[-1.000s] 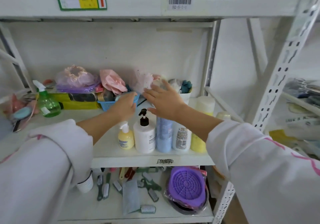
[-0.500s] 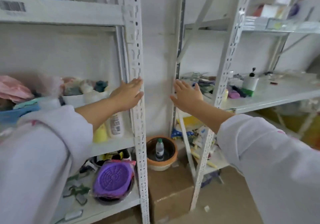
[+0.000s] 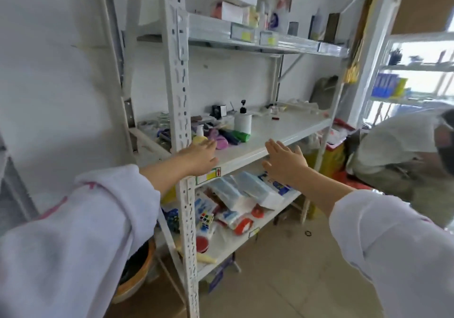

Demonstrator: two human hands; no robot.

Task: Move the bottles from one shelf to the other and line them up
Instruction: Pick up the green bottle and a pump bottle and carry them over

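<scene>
I face a white metal shelf unit whose middle shelf (image 3: 290,131) carries a white pump bottle (image 3: 242,122) standing upright. A small yellow pump bottle (image 3: 200,137) stands behind the front post, beside purple and green items lying flat. My left hand (image 3: 200,158) hovers at the shelf's front left corner, fingers spread, holding nothing. My right hand (image 3: 285,159) is stretched out flat in front of the shelf's front edge, also holding nothing. Both hands are short of the bottles.
The front post (image 3: 180,121) rises by my left hand. The lower shelf (image 3: 245,238) holds packets, a puzzle cube and red-lidded items. The top shelf (image 3: 265,39) carries boxes. A person (image 3: 403,150) crouches at the right. A round basin (image 3: 134,276) sits on the floor at the lower left.
My view has swung right from the first shelf with the lined-up bottles to the neighbouring shelf unit. Both hands have travelled right with it and now hover at its middle shelf.
</scene>
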